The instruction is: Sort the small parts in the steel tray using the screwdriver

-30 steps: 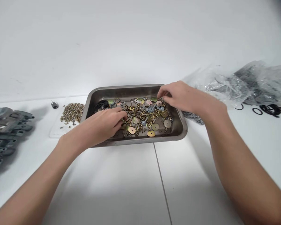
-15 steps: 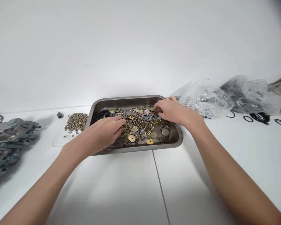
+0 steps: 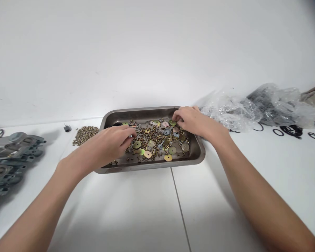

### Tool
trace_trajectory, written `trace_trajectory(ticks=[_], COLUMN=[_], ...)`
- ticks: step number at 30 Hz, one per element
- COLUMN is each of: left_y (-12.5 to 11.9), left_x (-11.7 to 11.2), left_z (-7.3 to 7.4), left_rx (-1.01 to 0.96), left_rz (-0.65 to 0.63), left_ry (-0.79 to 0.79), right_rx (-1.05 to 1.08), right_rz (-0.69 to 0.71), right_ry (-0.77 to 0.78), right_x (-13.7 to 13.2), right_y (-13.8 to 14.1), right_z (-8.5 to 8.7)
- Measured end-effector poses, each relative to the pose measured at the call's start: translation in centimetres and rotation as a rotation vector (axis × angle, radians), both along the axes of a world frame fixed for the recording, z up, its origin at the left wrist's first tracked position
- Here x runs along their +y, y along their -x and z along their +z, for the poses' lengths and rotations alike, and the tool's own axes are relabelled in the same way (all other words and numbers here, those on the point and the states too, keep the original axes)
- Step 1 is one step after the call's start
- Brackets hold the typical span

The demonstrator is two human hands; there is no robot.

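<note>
A grey metal tray point(image 3: 149, 168) holds a mixed heap of small brass-coloured screws point(image 3: 153, 148), round and oval plates with centre holes, and small grey parts. My left hand point(image 3: 117, 141) is over the tray's left half with its fingers curled together; whatever its fingertips hold, if anything, is hidden. Just right of it lies a greenish round plate point(image 3: 137, 145). At the tray's far right corner, my right hand point(image 3: 193, 120) hovers with bent fingers and the thumb apart, seemingly with nothing between them. Below its fingertips lies a greenish plate point(image 3: 172, 123).
Left of the tray is a pile of small brass-coloured pieces point(image 3: 86, 135), with a small dark part point(image 3: 67, 128) behind it. A cast metal assembly point(image 3: 12, 157) sits at far left. Clear plastic wrapping point(image 3: 231, 112) and black rings point(image 3: 278, 132) lie to the right, along the white wall.
My left hand has moved left and slightly up, uncovering a round plate. The right hand's fingers have lifted a little from the parts, so more plates show beneath it.
</note>
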State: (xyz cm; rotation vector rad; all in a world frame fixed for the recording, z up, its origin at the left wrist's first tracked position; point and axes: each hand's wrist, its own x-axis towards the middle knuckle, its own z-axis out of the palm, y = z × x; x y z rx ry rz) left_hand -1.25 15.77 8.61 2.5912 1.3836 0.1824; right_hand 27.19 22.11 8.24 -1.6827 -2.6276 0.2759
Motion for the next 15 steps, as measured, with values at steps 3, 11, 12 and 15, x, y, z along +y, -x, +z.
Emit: trace_trajectory(ticks=[3,11,12,15], left_y=[-0.1,-0.3,-0.3,-0.3], left_x=[-0.1,-0.2,-0.3,-0.4], left_z=[0.1,0.4,0.5,0.7], left_rx=[0.021,0.019,0.021,0.026], left_rz=[0.015,-0.006,-0.005,0.015], left_ry=[-0.005,-0.009,-0.010,-0.003], right_rx=[-0.027,-0.088,-0.083,-0.074], right_rz=[-0.004,0.071,0.068,0.075], right_ry=[-0.125,-0.313,-0.321,-0.344], right_x=[0.1,0.3,0.4,0.5], right_y=[0.8,2.0,2.0,1.9], right_z=[-1.2,-4.1,-4.1,-4.2])
